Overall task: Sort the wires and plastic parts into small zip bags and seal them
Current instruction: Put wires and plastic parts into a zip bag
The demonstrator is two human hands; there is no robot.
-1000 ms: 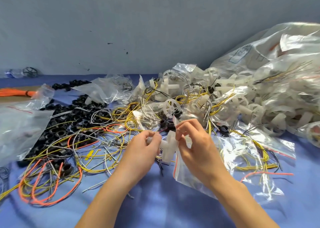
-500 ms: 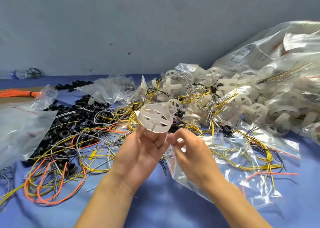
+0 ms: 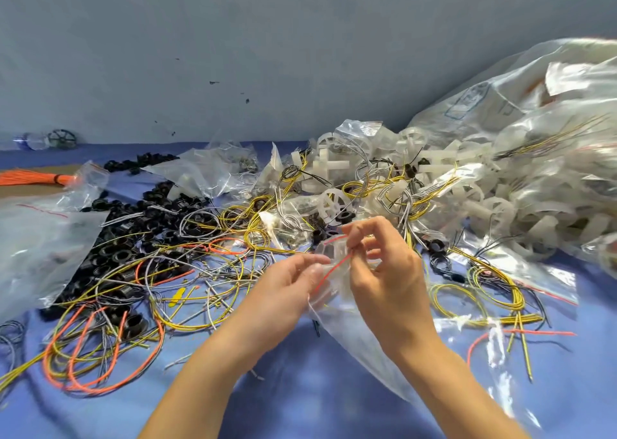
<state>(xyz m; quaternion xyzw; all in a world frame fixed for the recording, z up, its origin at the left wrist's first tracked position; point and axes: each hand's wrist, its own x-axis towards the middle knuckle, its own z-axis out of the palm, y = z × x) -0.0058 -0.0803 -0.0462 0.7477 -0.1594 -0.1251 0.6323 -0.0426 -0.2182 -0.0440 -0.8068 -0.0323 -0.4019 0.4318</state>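
The left hand pinches one side of the mouth of a small clear zip bag, thumb against curled fingers. The right hand pinches the other side, thumb and forefinger closed on the film, the other fingers bent. The bag's thin red seal strip runs slantwise between the two hands. The bag is held just above the blue tabletop and its body hangs down under the right wrist. At the mouth a pale white plastic wheel part shows through the film; it is too blurred to tell how far in it sits.

Just beyond the fingers lie loose coils of yellow, grey and orange wires, spread to the left. They are tangled over a heap of black plastic rings. To the right of the hands a flat clear bag of yellow wires lies on the tabletop. Behind it rises a pile of white plastic wheels and crosses, spilling from a large clear sack. At the far left sit a crumpled clear bag and an orange wire bundle. A grey-blue wall stands behind everything.
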